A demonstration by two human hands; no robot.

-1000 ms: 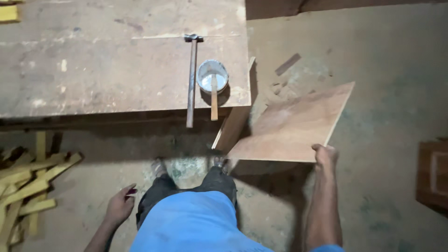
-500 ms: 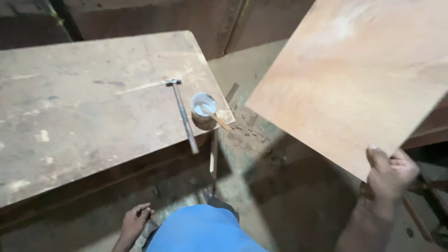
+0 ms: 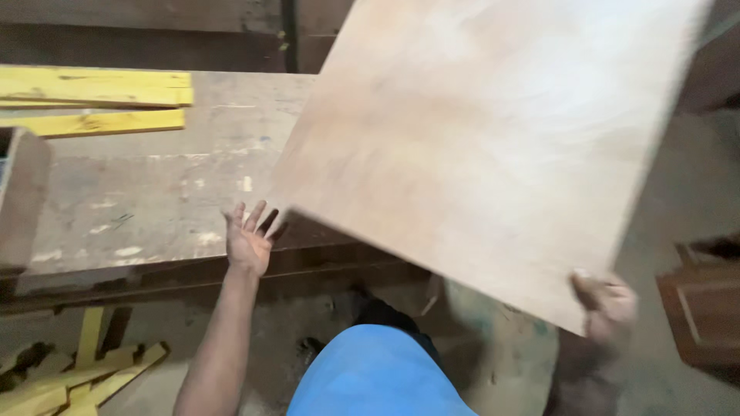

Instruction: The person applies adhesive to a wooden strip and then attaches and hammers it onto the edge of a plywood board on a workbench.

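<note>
1. Step in hand: the large, flat, pale-brown plywood panel is held in the air, tilted, above the near edge of the worn grey wooden surface. By judgement, this is the carrying stage, with the panel not yet resting on anything visible.

2. Right hand: it grips the panel at its lowest near corner, fingers wrapped over the edge. The hand is blurred, so the grip's detail cannot be read beyond that.

3. Left hand: palm up, fingers spread and open, holding nothing. It sits just beside the panel's lower left corner; whether the fingertips touch the underside cannot be told.

4. Panel position: relative to the surface, the panel covers its right part and overhangs beyond it towards the floor. Its left corner is above the surface's near edge; its gripped corner is well off the surface, to the right.

5. Next move, by judgement: the open left hand needs to take the panel's free left edge or underside so that both hands bear the load, since a single corner grip leaves a wide sheet prone to swinging.

6. Surroundings: two yellow-painted wooden battens lie at the far left of the surface. A brown wooden box edge stands at the surface's left end. More yellow wooden offcuts lie on the floor below the surface. A dark brown wooden frame stands right of the panel.
</note>
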